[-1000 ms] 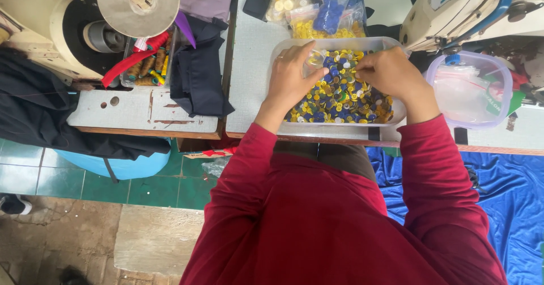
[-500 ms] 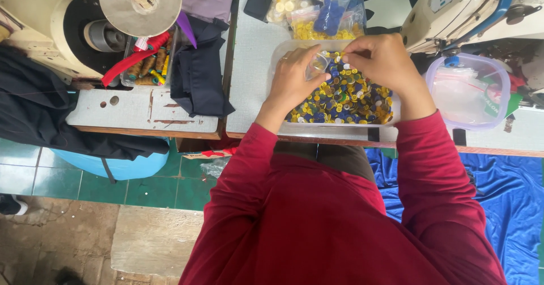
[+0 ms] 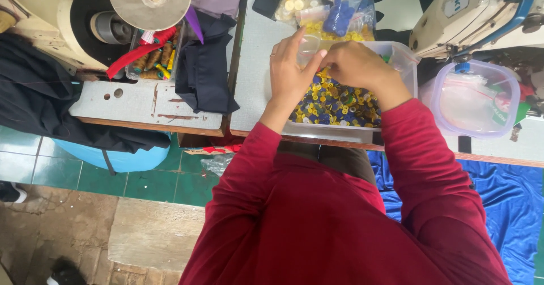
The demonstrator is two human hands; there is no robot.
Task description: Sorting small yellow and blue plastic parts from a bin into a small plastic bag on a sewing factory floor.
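Together, both hands (image 3: 326, 69) pinch perhaps a clear bag over the button tub (image 3: 409, 69) (yellow, blue).

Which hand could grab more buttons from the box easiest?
Probably the right hand. It hovers directly over the yellow and blue buttons in the clear box. The left hand sits at the box's left edge, fingers up against a small clear bag.
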